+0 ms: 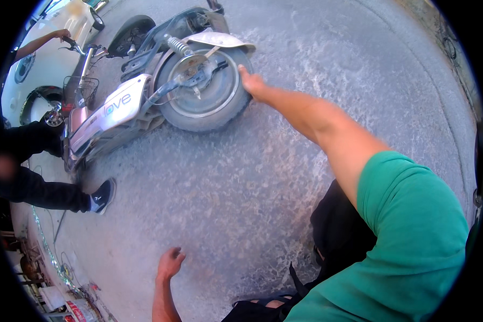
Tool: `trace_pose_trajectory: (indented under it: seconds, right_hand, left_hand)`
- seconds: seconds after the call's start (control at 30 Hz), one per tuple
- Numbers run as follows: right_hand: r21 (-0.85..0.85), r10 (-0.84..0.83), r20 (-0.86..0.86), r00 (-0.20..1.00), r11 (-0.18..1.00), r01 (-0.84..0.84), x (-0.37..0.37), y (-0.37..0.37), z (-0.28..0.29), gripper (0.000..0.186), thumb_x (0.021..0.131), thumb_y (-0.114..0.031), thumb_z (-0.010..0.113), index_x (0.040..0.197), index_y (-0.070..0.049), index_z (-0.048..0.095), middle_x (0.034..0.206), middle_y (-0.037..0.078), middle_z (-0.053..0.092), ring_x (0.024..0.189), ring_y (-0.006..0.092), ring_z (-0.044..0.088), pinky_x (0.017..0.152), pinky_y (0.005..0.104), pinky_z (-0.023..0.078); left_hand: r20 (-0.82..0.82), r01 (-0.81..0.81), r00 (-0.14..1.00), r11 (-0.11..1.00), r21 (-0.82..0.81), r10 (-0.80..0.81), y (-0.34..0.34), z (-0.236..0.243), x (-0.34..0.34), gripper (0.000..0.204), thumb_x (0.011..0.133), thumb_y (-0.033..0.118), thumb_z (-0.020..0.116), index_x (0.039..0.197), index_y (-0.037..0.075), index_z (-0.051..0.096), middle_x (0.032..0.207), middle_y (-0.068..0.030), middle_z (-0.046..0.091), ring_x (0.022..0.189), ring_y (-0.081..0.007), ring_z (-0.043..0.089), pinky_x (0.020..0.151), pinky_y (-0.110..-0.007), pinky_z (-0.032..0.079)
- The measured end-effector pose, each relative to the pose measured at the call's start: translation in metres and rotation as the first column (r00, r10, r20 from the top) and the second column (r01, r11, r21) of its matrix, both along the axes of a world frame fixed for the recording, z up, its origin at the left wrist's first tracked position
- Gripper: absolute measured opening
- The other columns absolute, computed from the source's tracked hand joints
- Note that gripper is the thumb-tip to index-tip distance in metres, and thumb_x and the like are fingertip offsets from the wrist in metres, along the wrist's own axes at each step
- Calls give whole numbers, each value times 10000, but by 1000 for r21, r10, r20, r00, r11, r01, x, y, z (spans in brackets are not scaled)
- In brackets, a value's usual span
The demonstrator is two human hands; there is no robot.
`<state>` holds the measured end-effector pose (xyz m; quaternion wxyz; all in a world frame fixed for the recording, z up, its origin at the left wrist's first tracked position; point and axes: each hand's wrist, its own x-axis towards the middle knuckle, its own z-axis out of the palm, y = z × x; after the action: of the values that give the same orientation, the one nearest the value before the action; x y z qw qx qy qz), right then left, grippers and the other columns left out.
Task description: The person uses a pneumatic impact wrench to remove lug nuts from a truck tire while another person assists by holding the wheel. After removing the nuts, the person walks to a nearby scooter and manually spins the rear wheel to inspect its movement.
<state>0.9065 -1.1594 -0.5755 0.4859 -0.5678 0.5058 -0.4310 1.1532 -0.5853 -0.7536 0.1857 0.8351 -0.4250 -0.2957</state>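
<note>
A pale pink and white electric scooter shows me its side, a spring shock absorber standing over its rear wheel. My right hand is at the edge of that wheel's black tire, thumb on the near side and fingers mostly hidden behind the rubber. Lower down, my left hand hangs over the concrete, away from the scooter, holding nothing, its fingers loosely bent and apart. At the far left another person's hand grips the scooter's handlebar.
Beside the scooter's front stands that person's dark-trousered leg and shoe. A white car is behind. Cables and assorted clutter lie along the lower left. Rough concrete floor spreads around; a wall base borders the right.
</note>
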Motion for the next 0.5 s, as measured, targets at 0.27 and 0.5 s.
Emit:
trace_pose_trajectory:
  seconds: [0.27,0.5]
  right_hand:
    - [-89,-127,-156,980,989,114,1,8,-5,976,919,-710,446,1257,203,527,1270,375,566,1209,449,571,1015,455,451]
    - [-127,-308,-185,933,949,288,12,30,-39,953,912,-708,459,1134,208,598,1145,385,621,1132,460,615,938,476,500]
  left_hand:
    - [-67,-9,998,1000,25,11,-11,-16,7,453,876,291,668,1213,-11,651,1183,-224,679,1128,-333,649,963,-391,500]
    - [-78,33,996,997,-67,-39,-68,1,7,479,859,271,680,1229,-31,636,1175,-225,684,1117,-326,658,956,-379,503]
